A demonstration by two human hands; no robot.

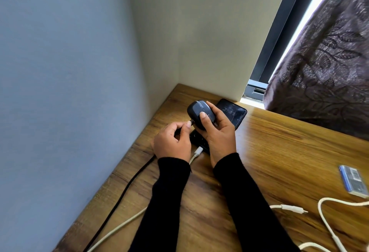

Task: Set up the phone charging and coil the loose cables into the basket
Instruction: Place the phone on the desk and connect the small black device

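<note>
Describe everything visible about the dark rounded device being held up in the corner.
The dark rounded device is oval and glossy, apparently plastic, with a seam across its top. The right hand grips it, thumb on top, raised above the wooden desk beside the phone. The left hand pinches a dark plug at its left end; whether it is fully seated cannot be told.

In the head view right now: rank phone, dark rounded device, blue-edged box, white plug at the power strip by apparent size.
1. Phone, partly hidden behind the right hand, and dark rounded device: too alike to rank.
2. Blue-edged box: slightly smaller, though nearer the frame edge, so unsure.
3. White plug: clearly smallest.
</note>
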